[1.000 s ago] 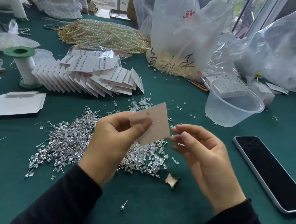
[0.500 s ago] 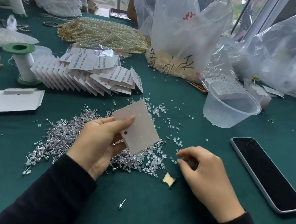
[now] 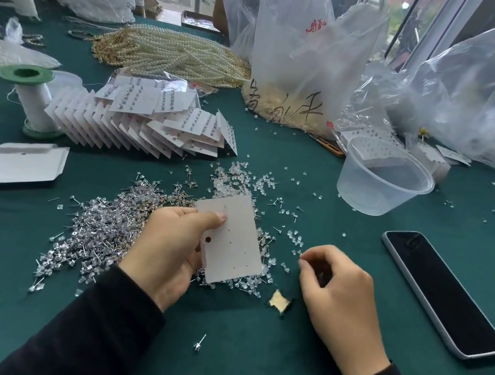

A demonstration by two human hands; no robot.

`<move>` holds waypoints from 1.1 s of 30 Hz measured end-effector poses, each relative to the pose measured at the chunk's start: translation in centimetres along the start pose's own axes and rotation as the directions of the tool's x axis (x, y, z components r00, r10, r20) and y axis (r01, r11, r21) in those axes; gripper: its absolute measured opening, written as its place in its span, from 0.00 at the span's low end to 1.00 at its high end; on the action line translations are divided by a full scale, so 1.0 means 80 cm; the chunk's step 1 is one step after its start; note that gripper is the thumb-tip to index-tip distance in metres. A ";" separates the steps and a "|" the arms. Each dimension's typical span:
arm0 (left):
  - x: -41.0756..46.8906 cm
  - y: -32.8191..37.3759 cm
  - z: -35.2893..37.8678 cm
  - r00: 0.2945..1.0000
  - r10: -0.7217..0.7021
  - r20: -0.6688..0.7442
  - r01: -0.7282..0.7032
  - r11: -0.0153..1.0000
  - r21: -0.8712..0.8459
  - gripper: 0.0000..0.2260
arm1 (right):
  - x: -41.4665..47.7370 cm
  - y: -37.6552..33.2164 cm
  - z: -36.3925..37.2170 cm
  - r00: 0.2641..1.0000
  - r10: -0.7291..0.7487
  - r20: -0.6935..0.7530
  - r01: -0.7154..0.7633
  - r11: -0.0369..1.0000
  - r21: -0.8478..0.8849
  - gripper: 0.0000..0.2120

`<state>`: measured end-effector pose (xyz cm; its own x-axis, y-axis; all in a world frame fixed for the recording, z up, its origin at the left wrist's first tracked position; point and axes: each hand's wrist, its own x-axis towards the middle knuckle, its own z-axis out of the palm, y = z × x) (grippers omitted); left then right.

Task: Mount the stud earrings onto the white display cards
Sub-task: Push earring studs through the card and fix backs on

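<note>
From the camera on my head, my left hand [image 3: 168, 249] grips a white display card [image 3: 230, 238] by its left edge, thumb pressed on the face and fingers behind; the card is tilted and held just above the green table [image 3: 248, 360]. I can see a round hang hole and a few small pinholes in the card. A faint mark near its top edge is too blurred for me to name.

My right hand [image 3: 338, 297] rests low on the table to the right of the card, fingers curled with thumb and forefinger tips drawn together among the scattered clear earring backs [image 3: 294, 240]; whether anything is pinched between them I cannot tell.

Under and to the left of the card lies the heap of stud earrings [image 3: 102, 231], silver posts pointing every way. One single stud [image 3: 199, 343] lies apart, near me between my black sleeves. A small tan scrap [image 3: 280, 301] sits just beside my right hand.

Farther back, a fanned stack of filled cards [image 3: 141, 126] lies near a green-capped spool [image 3: 31, 96]. A clear plastic tub [image 3: 382, 180] stands to the right, and a phone [image 3: 443, 291] lies face up, well apart from my right hand. Blank cards [image 3: 16, 163] lie at far left.
</note>
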<state>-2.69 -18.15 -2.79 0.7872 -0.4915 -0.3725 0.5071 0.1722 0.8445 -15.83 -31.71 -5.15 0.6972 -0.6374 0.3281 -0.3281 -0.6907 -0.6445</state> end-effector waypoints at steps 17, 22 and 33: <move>-0.015 -0.021 0.018 0.965 0.260 0.045 -0.260 0.914 0.312 0.06 | 0.004 -0.069 0.032 0.969 -0.214 -0.120 0.237 0.945 0.228 0.05; -0.015 -0.022 0.019 0.961 0.276 0.031 -0.268 0.891 0.367 0.05 | 0.002 -0.063 0.036 0.967 -0.222 -0.129 0.248 0.937 0.248 0.04; -0.016 -0.030 0.020 0.854 0.520 0.016 -0.408 0.651 0.640 0.07 | -0.005 -0.063 0.053 0.933 -0.264 -0.246 0.297 0.948 0.110 0.02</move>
<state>-5.46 -19.33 -3.70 0.9304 -0.3438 0.1268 -0.2156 -0.2340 0.9480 -11.77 -26.52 -4.95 0.5804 -0.4961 0.6458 -0.0334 -0.8069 -0.5898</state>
